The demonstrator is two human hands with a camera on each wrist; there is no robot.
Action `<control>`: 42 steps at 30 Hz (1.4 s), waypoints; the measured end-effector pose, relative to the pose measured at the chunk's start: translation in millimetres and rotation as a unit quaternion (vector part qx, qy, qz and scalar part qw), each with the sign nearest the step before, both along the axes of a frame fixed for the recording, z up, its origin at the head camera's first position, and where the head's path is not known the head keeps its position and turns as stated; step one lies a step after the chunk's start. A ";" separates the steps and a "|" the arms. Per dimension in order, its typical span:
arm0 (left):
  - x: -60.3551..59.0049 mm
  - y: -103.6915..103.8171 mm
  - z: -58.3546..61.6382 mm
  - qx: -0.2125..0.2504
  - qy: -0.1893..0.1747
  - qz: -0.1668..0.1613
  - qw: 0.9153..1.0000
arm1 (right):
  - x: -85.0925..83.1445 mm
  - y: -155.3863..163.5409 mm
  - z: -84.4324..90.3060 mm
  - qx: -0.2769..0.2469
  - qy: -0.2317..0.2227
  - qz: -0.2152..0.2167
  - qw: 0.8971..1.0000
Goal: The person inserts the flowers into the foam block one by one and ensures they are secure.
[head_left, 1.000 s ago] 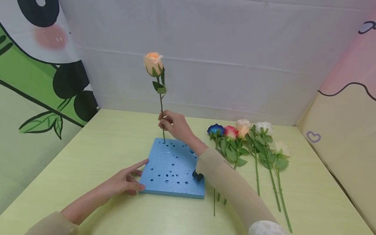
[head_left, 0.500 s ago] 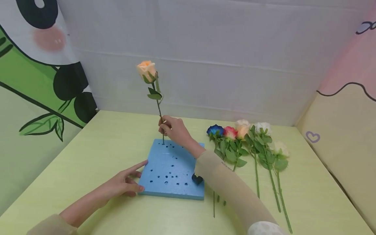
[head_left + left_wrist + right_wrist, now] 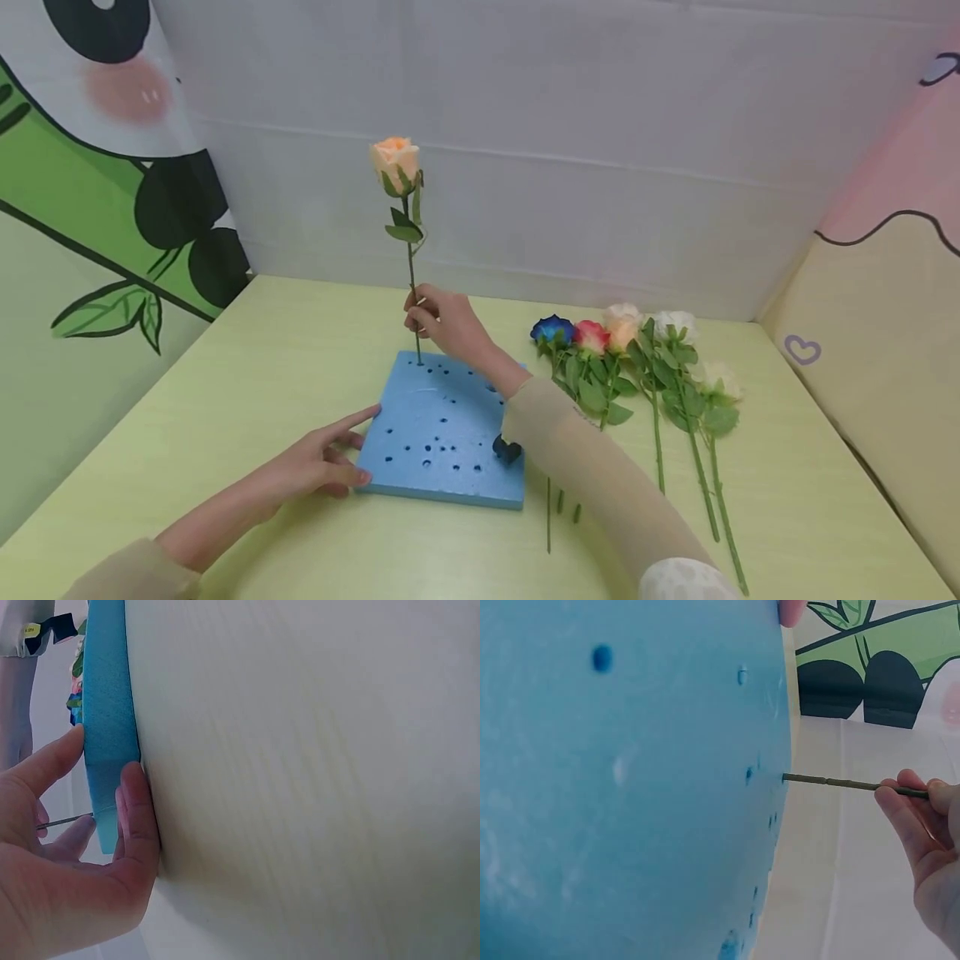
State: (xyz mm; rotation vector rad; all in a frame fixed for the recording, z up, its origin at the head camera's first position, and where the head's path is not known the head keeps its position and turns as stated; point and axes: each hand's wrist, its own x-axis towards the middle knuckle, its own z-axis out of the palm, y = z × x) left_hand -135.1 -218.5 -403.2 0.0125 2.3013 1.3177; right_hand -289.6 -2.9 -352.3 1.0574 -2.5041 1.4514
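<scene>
A peach rose (image 3: 395, 167) stands nearly upright, its stem foot at a hole near the far left corner of the blue foam board (image 3: 427, 400). My right hand (image 3: 447, 323) pinches the stem between thumb and fingers, a little above the board. In the right wrist view the bare stem (image 3: 832, 781) runs from the fingers to the board. My left hand (image 3: 322, 462) rests against the board's left side, index finger extended along the edge and thumb by the near corner. The left wrist view shows those fingers touching the board's side wall (image 3: 111, 712).
To the right of the board lie several loose roses: a blue one (image 3: 552, 329), a red-pink one (image 3: 591, 337), a peach one (image 3: 622, 329) and whitish ones (image 3: 675, 325). A black heart-shaped piece (image 3: 507, 450) sits at the board's right edge. A pale cloth wall (image 3: 600, 183) rises behind.
The rose leaned left half a second ago and is now back near upright, its foot staying at the board's far left holes. The left hand stays at the board's side.
</scene>
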 end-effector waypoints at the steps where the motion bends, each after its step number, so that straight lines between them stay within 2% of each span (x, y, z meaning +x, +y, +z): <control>1: 0.0 0.2 0.6 0.000 0.000 0.000 1.000 | 0.2 0.7 1.9 -0.006 0.000 0.000 1.000; 12: 2.9 1.2 4.9 -0.001 -0.002 0.001 1.000 | 1.1 4.0 12.1 -0.006 0.006 0.001 1.000; 23: 2.0 1.0 2.8 -0.007 0.001 0.003 1.000 | 3.8 17.0 9.1 -0.015 -0.014 -0.017 1.000; 34: 2.0 0.5 4.0 -0.003 0.001 0.004 1.000 | 2.0 25.1 8.6 -0.014 -0.003 -0.025 1.000; 42: 3.8 0.6 5.1 -0.003 0.001 0.008 1.000 | 2.8 23.9 3.5 -0.006 -0.011 -0.025 1.000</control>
